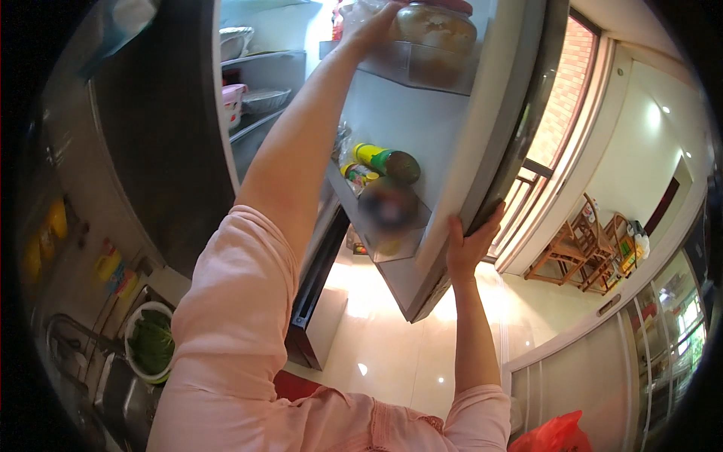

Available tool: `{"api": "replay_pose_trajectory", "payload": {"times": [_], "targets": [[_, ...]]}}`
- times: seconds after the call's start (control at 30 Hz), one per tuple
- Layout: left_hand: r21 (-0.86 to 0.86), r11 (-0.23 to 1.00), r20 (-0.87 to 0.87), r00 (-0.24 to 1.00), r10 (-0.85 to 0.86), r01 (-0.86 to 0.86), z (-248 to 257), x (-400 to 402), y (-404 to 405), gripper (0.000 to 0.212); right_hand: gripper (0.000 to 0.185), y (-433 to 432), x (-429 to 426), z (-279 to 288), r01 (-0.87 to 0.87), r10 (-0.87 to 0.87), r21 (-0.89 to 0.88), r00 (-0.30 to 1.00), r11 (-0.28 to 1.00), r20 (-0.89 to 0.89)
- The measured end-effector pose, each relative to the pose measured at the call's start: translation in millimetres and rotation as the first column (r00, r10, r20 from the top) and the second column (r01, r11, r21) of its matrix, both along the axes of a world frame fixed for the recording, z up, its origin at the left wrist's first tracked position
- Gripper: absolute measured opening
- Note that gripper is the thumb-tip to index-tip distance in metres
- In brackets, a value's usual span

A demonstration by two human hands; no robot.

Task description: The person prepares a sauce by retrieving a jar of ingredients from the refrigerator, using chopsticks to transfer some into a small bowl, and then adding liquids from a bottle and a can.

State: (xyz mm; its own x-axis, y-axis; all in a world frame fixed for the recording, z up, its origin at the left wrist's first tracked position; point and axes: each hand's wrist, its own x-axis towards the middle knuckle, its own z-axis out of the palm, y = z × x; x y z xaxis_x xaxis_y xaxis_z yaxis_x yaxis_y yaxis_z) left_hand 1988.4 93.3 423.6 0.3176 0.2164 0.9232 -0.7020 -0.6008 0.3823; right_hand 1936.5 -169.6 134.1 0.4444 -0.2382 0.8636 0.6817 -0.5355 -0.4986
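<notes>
A refrigerator door (418,113) stands open before me. My left hand (375,25) reaches to its upper door shelf (390,62), beside a large glass jar (438,31) with a red lid and next to some clear plastic; its fingertips run out at the top edge, so whether they grip anything is not clear. With my right hand (471,243) I hold the outer edge of the door, thumb on the inner side and fingers around the dark front. Bottles with yellow caps, one of them green-labelled (387,161), lie on the lower door shelf.
Inside the refrigerator are a foil-covered bowl (234,44), a pink-lidded tub (232,104) and a foil tray (265,100). A sink (121,395) and a bowl of green leaves (149,342) are at lower left. Wooden chairs (582,248) stand beyond the doorway; a red plastic bag (553,435) lies low right.
</notes>
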Motion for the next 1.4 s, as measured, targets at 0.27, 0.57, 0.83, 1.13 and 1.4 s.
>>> {"api": "replay_pose_trajectory", "payload": {"times": [0.27,0.57,0.83,1.13,1.4], "targets": [[-0.219,0.922,0.446,0.808,0.385,-0.319,-125,-58,-24,0.059,0.088,21,-19,-10,-0.071,0.075,-0.046,0.994,0.996,0.085],[0.273,0.857,-0.032,0.886,0.463,-0.437,-342,-339,-35,0.067,0.086,71,-64,-38,0.000,0.091,-0.327,0.960,0.945,0.264],[-0.175,0.307,-0.497,0.353,0.793,-0.936,-452,-602,-2,0.061,0.088,124,-90,-37,0.071,-0.037,-0.288,0.992,0.955,0.122],[-0.840,-0.428,-0.540,0.602,0.588,-0.334,-584,-895,17,0.065,0.091,181,-119,-35,-0.114,0.183,-0.377,0.971,0.919,0.153],[-0.790,-0.483,-0.599,0.646,0.474,-0.378,-597,-975,86,0.041,0.086,190,-119,-17,-0.260,0.218,-0.513,0.966,0.818,-0.143]]}}
